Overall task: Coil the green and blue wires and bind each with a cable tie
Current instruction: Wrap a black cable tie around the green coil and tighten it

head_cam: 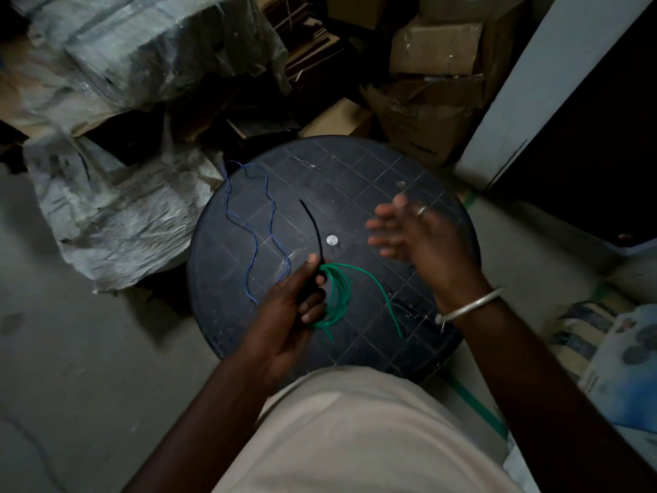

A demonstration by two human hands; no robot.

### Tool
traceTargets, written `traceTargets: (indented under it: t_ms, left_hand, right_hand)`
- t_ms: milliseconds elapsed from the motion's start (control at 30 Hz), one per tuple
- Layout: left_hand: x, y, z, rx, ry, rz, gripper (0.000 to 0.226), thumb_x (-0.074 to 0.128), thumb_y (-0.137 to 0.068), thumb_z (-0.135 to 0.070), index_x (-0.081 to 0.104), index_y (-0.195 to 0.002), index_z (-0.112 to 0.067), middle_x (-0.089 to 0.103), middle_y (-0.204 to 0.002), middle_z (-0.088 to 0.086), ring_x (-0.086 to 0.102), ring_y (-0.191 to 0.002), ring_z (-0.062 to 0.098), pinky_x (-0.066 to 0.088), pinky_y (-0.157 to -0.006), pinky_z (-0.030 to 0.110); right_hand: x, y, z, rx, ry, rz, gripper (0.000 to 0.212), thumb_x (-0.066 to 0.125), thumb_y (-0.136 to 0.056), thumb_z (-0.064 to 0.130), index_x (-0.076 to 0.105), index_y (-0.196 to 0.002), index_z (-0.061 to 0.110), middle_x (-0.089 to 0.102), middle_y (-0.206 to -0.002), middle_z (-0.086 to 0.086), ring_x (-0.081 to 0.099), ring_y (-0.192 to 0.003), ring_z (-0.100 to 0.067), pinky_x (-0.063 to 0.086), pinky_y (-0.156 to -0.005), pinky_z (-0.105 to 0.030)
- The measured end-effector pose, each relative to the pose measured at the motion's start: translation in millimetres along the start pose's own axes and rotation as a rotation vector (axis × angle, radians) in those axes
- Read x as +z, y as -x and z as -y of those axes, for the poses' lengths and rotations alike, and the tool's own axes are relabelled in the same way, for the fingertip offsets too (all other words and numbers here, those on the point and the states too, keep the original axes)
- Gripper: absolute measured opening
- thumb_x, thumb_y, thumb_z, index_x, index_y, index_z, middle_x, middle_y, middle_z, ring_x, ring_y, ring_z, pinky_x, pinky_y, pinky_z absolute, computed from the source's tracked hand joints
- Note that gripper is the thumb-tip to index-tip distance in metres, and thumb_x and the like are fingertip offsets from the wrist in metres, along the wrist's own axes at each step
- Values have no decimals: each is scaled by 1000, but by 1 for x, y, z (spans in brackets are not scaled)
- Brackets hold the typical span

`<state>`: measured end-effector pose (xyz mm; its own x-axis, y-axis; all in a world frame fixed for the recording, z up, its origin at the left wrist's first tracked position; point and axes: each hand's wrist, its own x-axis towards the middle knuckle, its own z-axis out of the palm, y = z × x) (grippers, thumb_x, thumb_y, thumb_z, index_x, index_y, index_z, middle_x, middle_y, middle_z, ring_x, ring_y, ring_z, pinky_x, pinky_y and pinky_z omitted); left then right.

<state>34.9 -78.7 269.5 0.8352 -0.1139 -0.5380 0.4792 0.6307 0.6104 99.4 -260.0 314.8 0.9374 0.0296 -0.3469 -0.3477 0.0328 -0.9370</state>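
A coil of green wire is pinched in my left hand, and one loose green end trails right and down over the round black table. The same hand holds a black cable tie whose long tail rises up and to the left. My right hand hovers blurred over the table's right half, fingers spread, holding nothing. The thin blue wire lies loose and uncoiled on the table's left side, with one loop over the far-left edge.
Cardboard boxes are stacked behind the table. Plastic-wrapped bundles and a woven sack fill the left. A white wall edge stands at right. Printed cartons sit at the lower right.
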Motion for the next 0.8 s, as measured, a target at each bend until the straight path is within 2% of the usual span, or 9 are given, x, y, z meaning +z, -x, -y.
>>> traceTargets:
  t_ms: [100,200,233,300,400,500,567,667,800]
  left_hand:
    - [-8,-16,-1,54,14,-73,20,60,-97,-31,66,-89,-13,48,-72,-2,31,-41,3,25,-38,12]
    - [-17,-30,5,7,23,-106,20,60,-98,-33,68,-93,-15,48,-70,-4,35,-42,3,33,-41,11]
    - [-20,-35,8,-11,7,-120,20,61,-96,-34,68,-92,-16,49,-69,-4,36,-44,3,36,-44,12]
    - [-28,-49,17,-45,-61,-164,23,66,-92,-38,69,-89,-16,52,-69,-1,44,-52,6,43,-55,19]
    - [-34,-75,30,-90,-149,-239,29,71,-85,-42,71,-89,-13,57,-87,14,56,-73,21,47,-73,35]
    - [-40,-111,39,-104,-219,-360,23,68,-91,-36,70,-84,-14,61,-75,5,57,-66,17,46,-67,31]
    - [-46,-138,43,-95,-269,-422,23,68,-92,-35,70,-83,-14,65,-70,2,61,-67,16,48,-70,30]
    - [-63,-185,54,-69,-330,-479,22,72,-91,-32,74,-94,-10,72,-81,6,67,-74,17,54,-75,30]
    - [-92,-256,68,-101,-351,-540,23,77,-86,-34,78,-90,-12,77,-84,10,72,-79,24,60,-84,42]
  right_hand:
    - [11,22,-37,181,65,188,50,50,-87,56,71,-109,17,79,-102,-4,77,-90,-24,59,-78,-34]
    - [20,34,-66,202,-22,267,26,58,-94,36,70,-109,19,79,-97,-2,78,-80,-20,60,-72,-30]
    - [21,32,-74,199,-63,245,15,59,-97,24,69,-105,20,79,-91,-1,77,-73,-18,58,-67,-27]
    - [22,21,-91,198,-84,177,18,56,-99,7,70,-102,18,78,-79,0,74,-62,-13,57,-60,-22]
    - [22,-4,-113,254,-47,106,18,58,-96,0,68,-111,3,72,-78,-11,69,-53,-9,55,-54,-18]
    - [27,-36,-136,366,-79,22,17,60,-96,4,67,-111,-2,69,-77,-12,65,-49,-6,55,-50,-18]
    - [32,-58,-148,457,-158,-32,10,62,-97,14,67,-96,6,68,-75,-9,65,-52,-9,56,-52,-20]
    - [37,-94,-170,508,-196,-61,8,72,-90,21,69,-86,14,70,-75,-5,64,-66,-13,55,-62,-24]
    - [45,-153,-215,479,-110,-182,10,76,-83,1,70,-90,6,70,-82,-11,66,-70,-15,56,-60,-19]
